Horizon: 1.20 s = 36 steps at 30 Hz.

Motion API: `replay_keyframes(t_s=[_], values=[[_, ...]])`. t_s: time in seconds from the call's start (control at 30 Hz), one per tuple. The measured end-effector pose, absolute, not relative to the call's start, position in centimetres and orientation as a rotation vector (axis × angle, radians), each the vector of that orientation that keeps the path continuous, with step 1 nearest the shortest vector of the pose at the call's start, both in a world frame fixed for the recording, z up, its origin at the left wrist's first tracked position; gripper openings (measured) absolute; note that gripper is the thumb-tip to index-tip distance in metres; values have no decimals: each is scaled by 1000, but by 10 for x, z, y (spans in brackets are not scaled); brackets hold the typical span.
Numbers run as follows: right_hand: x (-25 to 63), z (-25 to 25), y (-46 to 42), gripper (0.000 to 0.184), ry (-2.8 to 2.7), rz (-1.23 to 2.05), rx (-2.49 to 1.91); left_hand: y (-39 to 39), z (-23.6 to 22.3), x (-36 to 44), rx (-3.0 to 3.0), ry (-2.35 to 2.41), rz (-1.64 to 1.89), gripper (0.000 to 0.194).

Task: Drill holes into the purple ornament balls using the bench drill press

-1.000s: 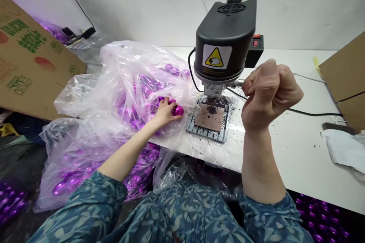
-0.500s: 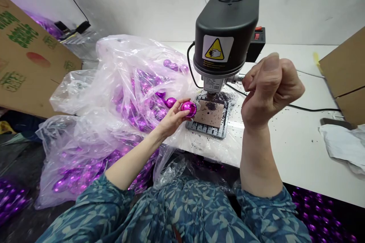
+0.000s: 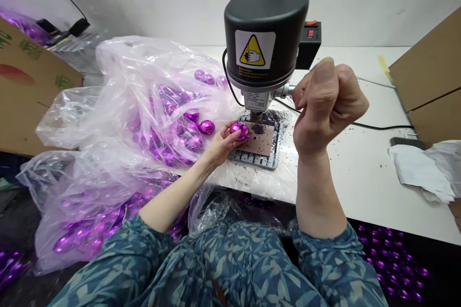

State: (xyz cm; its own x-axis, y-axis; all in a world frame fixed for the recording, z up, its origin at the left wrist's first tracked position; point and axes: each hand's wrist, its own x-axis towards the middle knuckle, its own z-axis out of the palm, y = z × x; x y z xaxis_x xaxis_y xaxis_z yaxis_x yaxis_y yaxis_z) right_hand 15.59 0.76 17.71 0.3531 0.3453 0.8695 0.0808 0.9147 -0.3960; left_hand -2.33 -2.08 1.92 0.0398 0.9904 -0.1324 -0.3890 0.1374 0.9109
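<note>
Between the thumb and fingers of my left hand [image 3: 222,142] is a shiny magenta mirror ball [image 3: 239,131], held at the left edge of the drill press base [image 3: 248,159]. A brown board [image 3: 262,140] with a dark hole and black shavings lies on that base. My right hand [image 3: 327,105] is closed in a fist around the feed handle [image 3: 287,91] on the side of the black drill press [image 3: 264,33]; most of the handle is hidden by the fingers. One more purple ball [image 3: 207,127] lies left of my left hand, at the bag's mouth.
Large clear plastic bags [image 3: 118,81] of purple balls cover the table's left side and hang over its edge. Cardboard boxes [image 3: 432,76] stand at both sides. White wrapping [image 3: 419,172] lies at the right. More purple balls [image 3: 396,259] are below the table.
My left hand has brought the ball slightly further over the board on the base. My right hand stays closed on the handle. The whole view has shifted a little.
</note>
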Motion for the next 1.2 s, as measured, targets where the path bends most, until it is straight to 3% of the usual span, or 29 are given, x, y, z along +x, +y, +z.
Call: replay_keyframes(t_s=[0.63,0.9,1.2], values=[[157,175,4,64,-1242,229,-489,1,8,-15,1245,1078,1202,71],[156,176,3,71,-1239,254,-561,5,9,-12,1738,1168,1167,54],[156,174,-1,62,-1258,214,-547,-4,10,-1,1821,1232,1159,54]])
